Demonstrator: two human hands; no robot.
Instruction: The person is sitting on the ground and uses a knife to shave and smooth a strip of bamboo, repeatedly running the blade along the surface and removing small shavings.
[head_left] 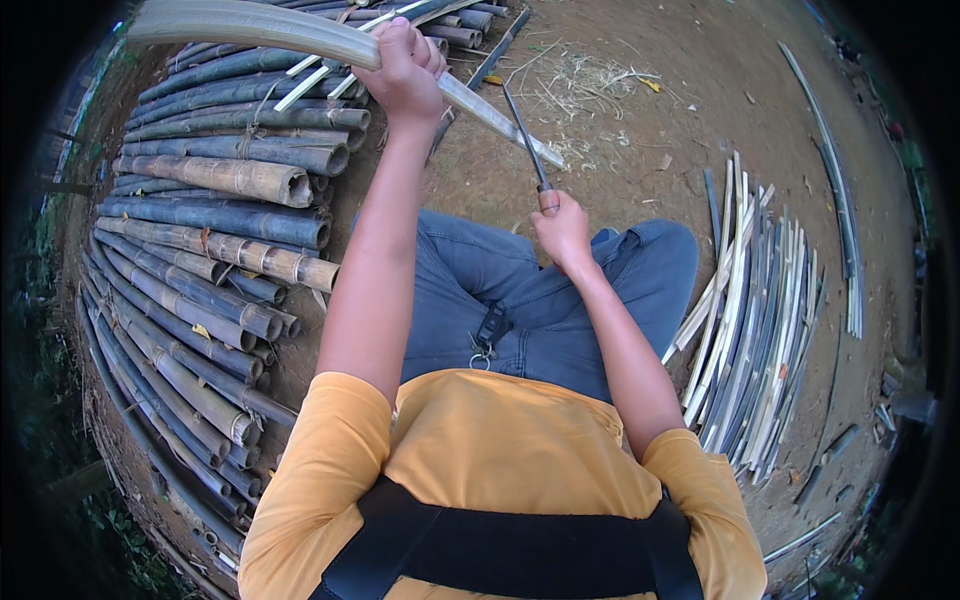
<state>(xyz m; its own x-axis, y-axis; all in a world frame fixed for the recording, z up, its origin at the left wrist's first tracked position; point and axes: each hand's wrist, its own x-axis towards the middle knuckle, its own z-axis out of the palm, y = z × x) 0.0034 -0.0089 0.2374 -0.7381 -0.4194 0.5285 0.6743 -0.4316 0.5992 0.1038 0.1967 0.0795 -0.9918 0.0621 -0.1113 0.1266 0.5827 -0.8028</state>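
My left hand (403, 72) is closed round a long, pale split bamboo strip (495, 118). The strip runs from the upper left, bends in the fisheye view, and slopes down to the right with its end near the ground. In my right hand (562, 232) is a knife (524, 135), gripped by its brown wooden handle. Its thin dark blade points up and slightly left, and its middle lies close to the strip's lower end. Whether blade and strip touch, I cannot tell. Both hands are in front of my bent legs in grey-blue trousers.
Stacked bamboo poles (230, 225) fill the ground on my left. To my right lies a heap of thin split bamboo strips (760, 340), with longer strips (840, 200) farther right. Pale shavings (590, 90) litter the dirt ahead.
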